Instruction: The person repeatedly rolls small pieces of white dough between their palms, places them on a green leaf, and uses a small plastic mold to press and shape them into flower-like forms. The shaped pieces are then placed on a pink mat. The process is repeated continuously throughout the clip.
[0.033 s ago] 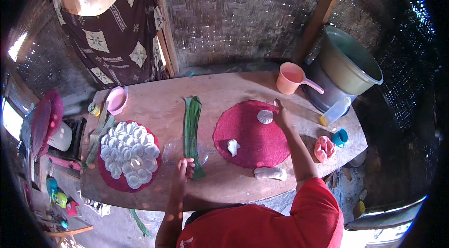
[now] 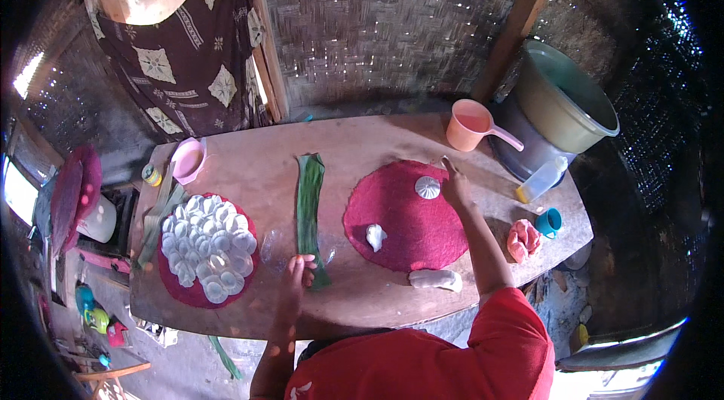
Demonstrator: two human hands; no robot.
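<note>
Nr white disc (image 2: 427,187): R hand (image 2: 455,188), contact unclear.

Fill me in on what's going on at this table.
A person in red is at the table. The right hand is beside a ridged white disc on the right mat; contact is unclear. A small white lump lies on that mat too, and a longer white piece by its near edge. The left hand is by the leaf's near end. White pieces cover most of the left mat.
</note>
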